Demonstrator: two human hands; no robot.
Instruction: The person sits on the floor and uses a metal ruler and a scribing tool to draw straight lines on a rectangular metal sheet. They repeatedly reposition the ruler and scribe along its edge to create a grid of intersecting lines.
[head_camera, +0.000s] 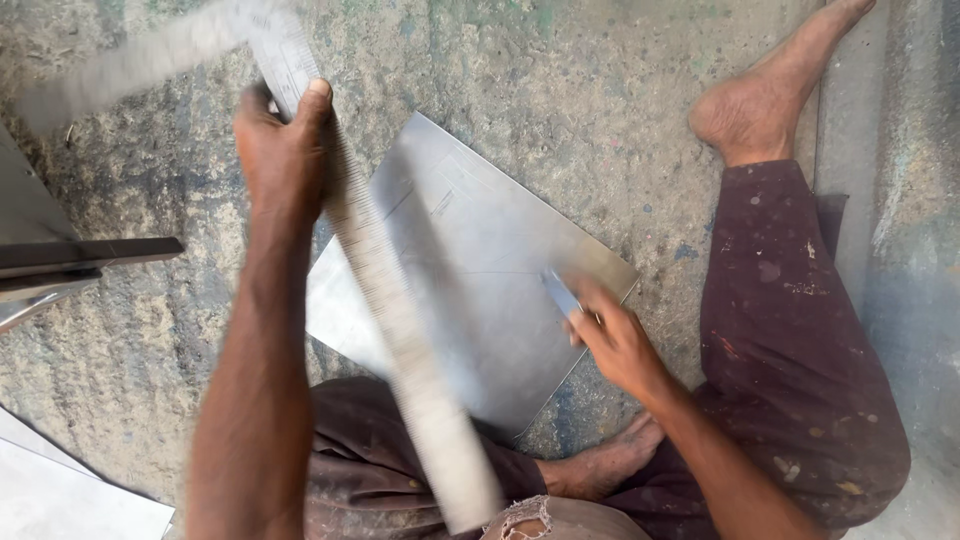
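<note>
Seated on the concrete floor, we grip a long steel ruler in our left hand and a small blue marker in our right hand, over a flat grey metal sheet already faintly lined.

Long steel ruler tilted over flat scribed metal sheet.

1. We have a single view, from the camera on our head.
2. It faces almost straight down onto the concrete floor where we sit.
3. It sits close: our forearms and legs fill the lower frame.
</note>
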